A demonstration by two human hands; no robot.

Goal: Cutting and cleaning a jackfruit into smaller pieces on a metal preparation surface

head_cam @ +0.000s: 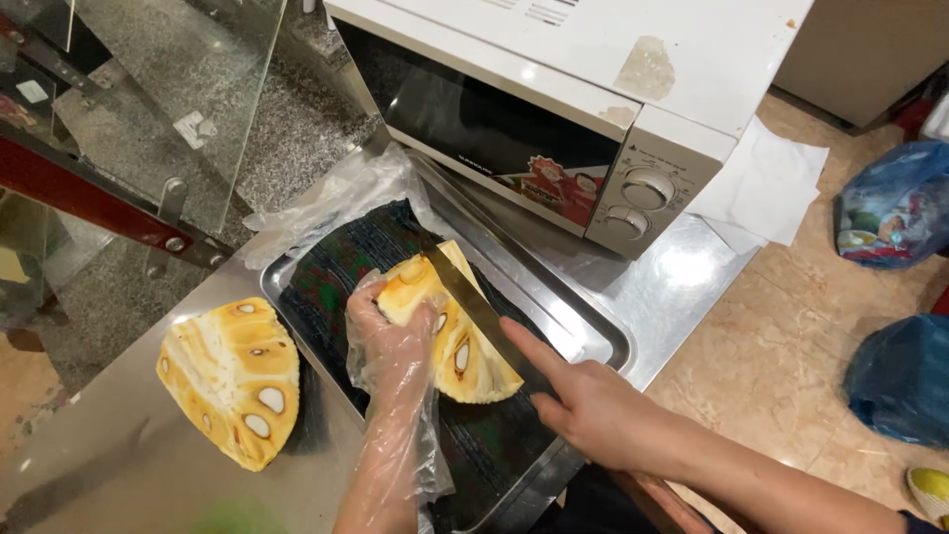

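A: The gloved left hand [388, 336] clamps the jackfruit wedge [457, 331] on the dark cloth [336, 272] in the metal tray [593, 336]; the bare right hand [593, 410] is closed on the knife [484, 316], forefinger laid along the blade.

B: I'd say the risk is slipping: sticky flesh, loose glove, left fingers just beside the edge. The cloth could shift too.

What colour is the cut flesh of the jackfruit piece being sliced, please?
Yellow-orange cut jackfruit piece with pale seeds; head view.
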